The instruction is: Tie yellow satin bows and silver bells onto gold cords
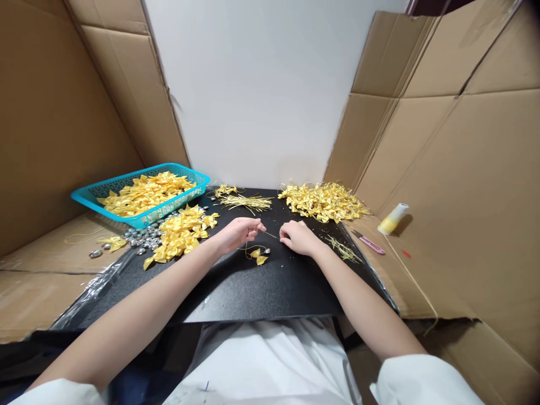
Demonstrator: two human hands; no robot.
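Observation:
My left hand [241,232] is closed, its fingertips pinching a thin gold tie [270,234] that points toward my right hand. My right hand [298,236] has its fingers curled down close to the tie's far end; what lies in them, if anything, is hidden. Below and between the hands, a yellow ribbon bow [258,257] lies on the black tabletop [253,298]. A thin cord loop [247,251] runs from the bow up toward my left hand. Beside the bow sits a small silver bell-like bead [267,251].
A turquoise basket [143,218] of yellow bows stands left, near loose bows [181,233] and silver beads [145,239]. Gold ties [247,203] and corded bows [323,201] lie behind. At right are cut ties [343,248], a pink cutter [371,244] and a thread spool [393,219]. Cardboard walls flank the table.

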